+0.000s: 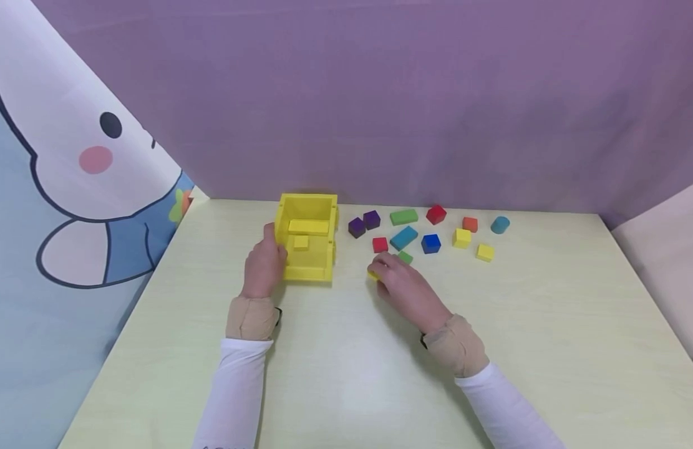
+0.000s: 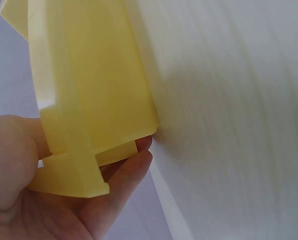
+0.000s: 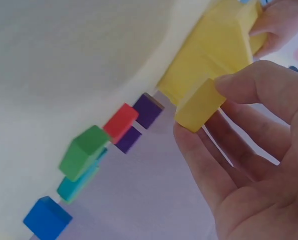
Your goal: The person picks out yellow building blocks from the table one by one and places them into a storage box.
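The left hand (image 1: 262, 265) grips the left wall of an open yellow plastic box (image 1: 309, 274). In the left wrist view, its thumb and fingers (image 2: 133, 170) wrap a notched end of the box (image 2: 103, 85). Inside lies a small yellow cube (image 1: 300, 243); behind it is a yellow bar (image 1: 309, 227), and I cannot tell whether that is a loose block. Right of the box, the right hand (image 1: 405, 290) pinches a yellow block (image 3: 201, 105) between thumb and fingertips, held off the table. A green block (image 1: 405, 256) lies just beyond the right hand, partly hidden by it.
Loose blocks lie along the table's back: two purple cubes (image 1: 364, 223), a red block (image 1: 380, 244), a light-blue block (image 1: 404, 237), a green bar (image 1: 404, 217), a dark-blue cube (image 1: 431, 244), yellow cubes (image 1: 461, 238) and a blue cylinder (image 1: 500, 225). Behind hangs a purple cloth (image 1: 380, 112).
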The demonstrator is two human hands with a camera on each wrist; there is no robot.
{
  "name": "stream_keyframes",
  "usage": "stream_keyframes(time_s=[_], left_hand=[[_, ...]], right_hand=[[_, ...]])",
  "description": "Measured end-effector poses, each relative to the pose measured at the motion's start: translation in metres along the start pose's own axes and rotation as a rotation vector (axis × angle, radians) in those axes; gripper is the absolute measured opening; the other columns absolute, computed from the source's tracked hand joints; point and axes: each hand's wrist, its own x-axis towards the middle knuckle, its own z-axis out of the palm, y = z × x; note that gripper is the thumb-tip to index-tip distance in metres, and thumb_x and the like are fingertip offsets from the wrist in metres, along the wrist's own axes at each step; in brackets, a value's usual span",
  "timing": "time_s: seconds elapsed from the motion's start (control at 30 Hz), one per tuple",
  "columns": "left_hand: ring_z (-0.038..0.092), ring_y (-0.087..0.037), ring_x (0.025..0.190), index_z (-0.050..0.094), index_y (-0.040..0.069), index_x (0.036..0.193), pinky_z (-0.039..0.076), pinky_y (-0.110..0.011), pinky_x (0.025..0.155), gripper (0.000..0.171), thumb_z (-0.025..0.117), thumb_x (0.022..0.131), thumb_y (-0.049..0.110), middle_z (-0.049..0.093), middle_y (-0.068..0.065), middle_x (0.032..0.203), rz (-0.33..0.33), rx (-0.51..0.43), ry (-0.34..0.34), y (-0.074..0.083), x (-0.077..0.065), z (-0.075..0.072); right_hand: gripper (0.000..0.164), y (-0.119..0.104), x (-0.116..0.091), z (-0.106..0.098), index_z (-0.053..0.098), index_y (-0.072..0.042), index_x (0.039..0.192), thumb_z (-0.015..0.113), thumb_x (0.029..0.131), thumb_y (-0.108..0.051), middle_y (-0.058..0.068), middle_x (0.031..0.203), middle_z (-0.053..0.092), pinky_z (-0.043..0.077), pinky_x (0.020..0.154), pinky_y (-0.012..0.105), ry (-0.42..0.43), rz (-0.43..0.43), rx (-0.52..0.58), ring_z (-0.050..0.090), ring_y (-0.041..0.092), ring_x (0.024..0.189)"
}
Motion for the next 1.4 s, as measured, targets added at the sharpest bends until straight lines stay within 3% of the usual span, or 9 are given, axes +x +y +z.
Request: stream_keyframes(time_s=[0.4, 0.9, 1.4], left_hand=[[0.052, -0.03, 0.055, 0.028, 0.005, 0.132, 0.04, -0.042, 0.047, 0.046, 0.043, 0.089, 0.012, 0.057, -0.018, 0.072, -0.003, 0.004, 0.012, 0.0, 0.0, 0.001], [0.051, -0.028, 0.056, 0.026, 0.007, 0.134, 0.04, -0.042, 0.049, 0.047, 0.041, 0.09, 0.013, 0.057, -0.017, 0.074, -0.031, -0.012, -0.017, -0.002, 0.001, 0.0], [0.052, -0.028, 0.057, 0.026, 0.005, 0.133, 0.039, -0.041, 0.048, 0.046, 0.042, 0.091, 0.014, 0.058, -0.018, 0.075, -0.029, 0.004, -0.029, -0.001, 0.001, -0.001]], right_hand=[[0.025, -0.014, 0.018, -0.014, 0.064, -0.008, 0.103, 0.066, 0.077, -0.008, 0.003, 0.103, 0.054, 0.044, 0.083, 0.023, 0.108, -0.029, 0.032, 0.052, 0.014, 0.093], [0.025, -0.043, 0.046, -0.02, 0.065, -0.006, 0.105, 0.061, 0.081, -0.009, 0.003, 0.105, 0.055, 0.042, 0.084, 0.019, 0.161, -0.113, 0.081, 0.053, 0.014, 0.096], [0.026, -0.06, 0.095, -0.007, 0.063, -0.008, 0.108, 0.061, 0.082, -0.01, 0.002, 0.107, 0.053, 0.041, 0.087, 0.019, 0.016, -0.135, -0.022, 0.05, 0.015, 0.099]])
